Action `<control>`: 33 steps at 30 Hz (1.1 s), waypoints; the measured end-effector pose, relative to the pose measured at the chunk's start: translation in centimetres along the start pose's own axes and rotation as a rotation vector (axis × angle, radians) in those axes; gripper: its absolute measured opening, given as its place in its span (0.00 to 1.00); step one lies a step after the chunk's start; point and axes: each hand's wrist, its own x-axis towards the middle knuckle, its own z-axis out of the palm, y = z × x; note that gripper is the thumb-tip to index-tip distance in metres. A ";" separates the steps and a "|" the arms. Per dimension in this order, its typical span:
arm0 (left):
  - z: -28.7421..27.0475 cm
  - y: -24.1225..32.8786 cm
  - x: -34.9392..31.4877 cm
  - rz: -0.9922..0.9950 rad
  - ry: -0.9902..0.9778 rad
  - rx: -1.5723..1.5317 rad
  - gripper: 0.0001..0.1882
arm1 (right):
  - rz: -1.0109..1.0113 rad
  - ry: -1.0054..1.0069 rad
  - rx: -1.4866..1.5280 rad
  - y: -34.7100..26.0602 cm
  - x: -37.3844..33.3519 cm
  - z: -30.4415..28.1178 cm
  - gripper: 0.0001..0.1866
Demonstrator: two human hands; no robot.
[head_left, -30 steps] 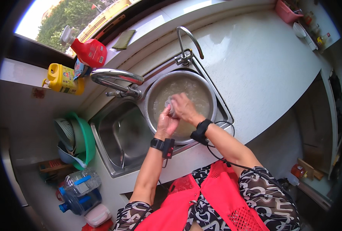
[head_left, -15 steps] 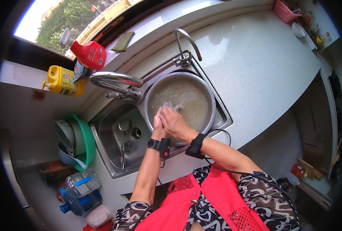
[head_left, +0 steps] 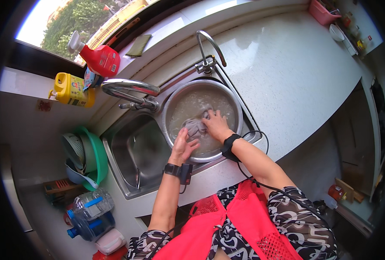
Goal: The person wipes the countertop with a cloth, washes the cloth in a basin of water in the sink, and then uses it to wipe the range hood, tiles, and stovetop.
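Note:
A wide metal basin (head_left: pixel 239 104) of cloudy water sits in the right sink bowl. In the water lies a wet, crumpled grey cloth (head_left: pixel 194 127). My right hand (head_left: pixel 216 125) has its fingers curled on the cloth's right part, near the middle of the basin. On the cloth's near left side, my left hand (head_left: pixel 183 147) is open, palm up, fingers spread, over the basin's near left rim. I cannot tell whether its fingertips touch the cloth. Both wrists wear black bands with cables.
Left of the basin is a metal sink bowl (head_left: pixel 127 130), its bottom greyish and indistinct. A large faucet (head_left: pixel 134 89) and a thin curved tap (head_left: pixel 214 45) stand behind. A red spray bottle (head_left: pixel 101 60), yellow jug (head_left: pixel 73 90), green basin (head_left: pixel 100 158) and plastic bottles (head_left: pixel 90 221) are at left.
My hands have come apart: the left opened, the right moved right with part of the cloth. The cloth, bunched between both hands before, is spread wider. The left bowl's drain no longer shows.

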 end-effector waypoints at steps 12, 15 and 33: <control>3.6 0.1 0.9 0.139 -0.316 -0.587 0.18 | -0.095 0.395 0.250 -1.5 3.3 0.2 0.15; 4.2 0.3 1.2 0.117 -0.372 -0.521 0.19 | 0.103 0.395 0.638 -0.9 3.3 -0.4 0.17; -0.5 -0.5 2.3 0.214 -0.618 -0.422 0.20 | -0.234 0.423 0.532 -5.7 0.5 2.0 0.16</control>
